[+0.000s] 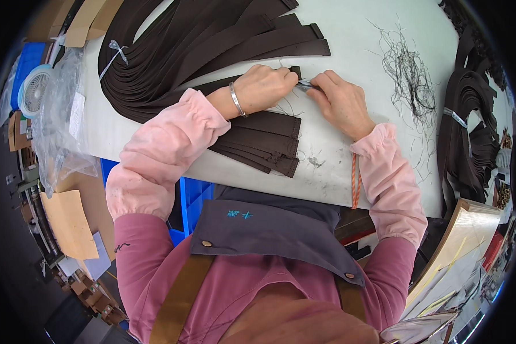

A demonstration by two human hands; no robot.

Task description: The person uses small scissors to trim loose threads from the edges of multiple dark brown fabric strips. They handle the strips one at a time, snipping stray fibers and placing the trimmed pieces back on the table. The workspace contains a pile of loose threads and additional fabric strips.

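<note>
My left hand is closed around one dark brown webbing strap, and the strap's end shows just past my fingers. Between my right thumb and fingers is a small metal tool, apparently thread snips. My right hand holds its tip close to the strap end; most of the tool is hidden by my fingers. Loose threads hang below my left hand. Beyond it, a large bundle of brown straps fans out, bound by a clear plastic tie. Several stitched strap ends lie nearer to me.
A tangle of cut threads lies on the white tabletop. Another tied strap bundle rests at the right edge. An orange cord hangs over the front edge. Clear plastic bags and a small fan are at left.
</note>
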